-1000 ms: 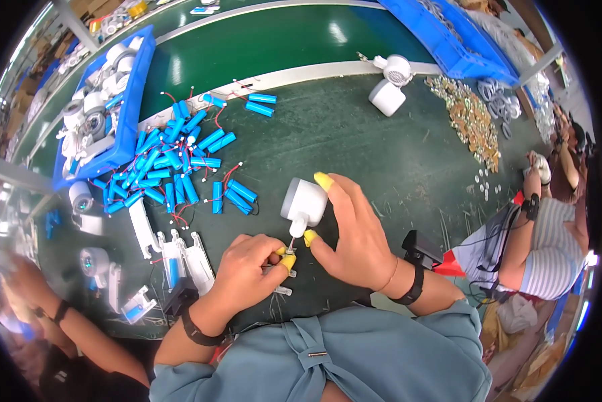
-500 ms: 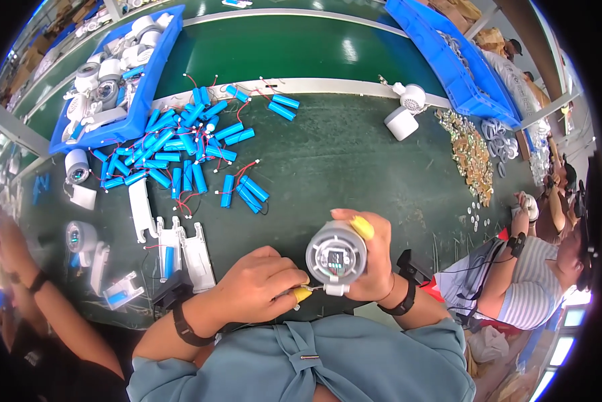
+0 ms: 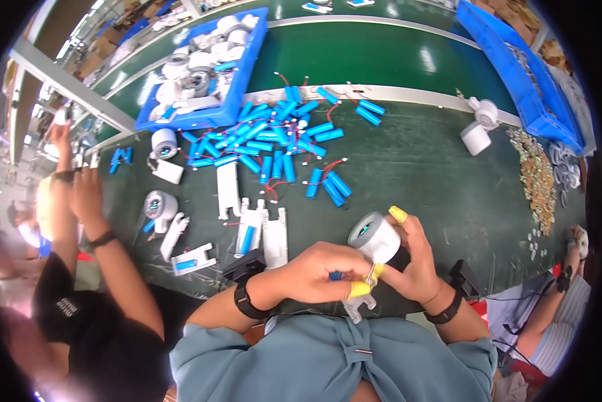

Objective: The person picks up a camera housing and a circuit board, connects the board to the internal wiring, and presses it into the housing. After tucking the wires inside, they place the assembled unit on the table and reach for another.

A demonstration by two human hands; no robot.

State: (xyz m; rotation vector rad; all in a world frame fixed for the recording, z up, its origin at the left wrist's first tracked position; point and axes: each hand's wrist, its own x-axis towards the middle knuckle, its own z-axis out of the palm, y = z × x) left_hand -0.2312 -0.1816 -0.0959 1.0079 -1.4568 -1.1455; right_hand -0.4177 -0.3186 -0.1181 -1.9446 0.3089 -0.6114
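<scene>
In my right hand (image 3: 418, 268) is a white round housing (image 3: 380, 241), tilted so its ringed end with a dark, lit inside faces left. Yellow covers sit on the right index fingertip and on the thumb by the housing's lower side. My left hand (image 3: 324, 273) is closed just below and left of the housing, its yellow-tipped thumb against something thin that I cannot make out. A bit of blue battery (image 3: 336, 275) peeks out under the left fingers. Below them juts a pale forked plastic end (image 3: 360, 309); how it joins the housing is hidden.
Blue batteries with red wires (image 3: 267, 137) lie heaped ahead. White handle shells (image 3: 275, 238) rest left of my hands. A blue bin (image 3: 252, 67) of white housings stands far left, another blue bin (image 3: 515, 87) far right. Small boards (image 3: 532, 174) are piled right. People work on both sides.
The view has swung left. The housing has turned from facing up to facing left, and my left hand has come closer under it. The blue battery bit and forked end now show.
</scene>
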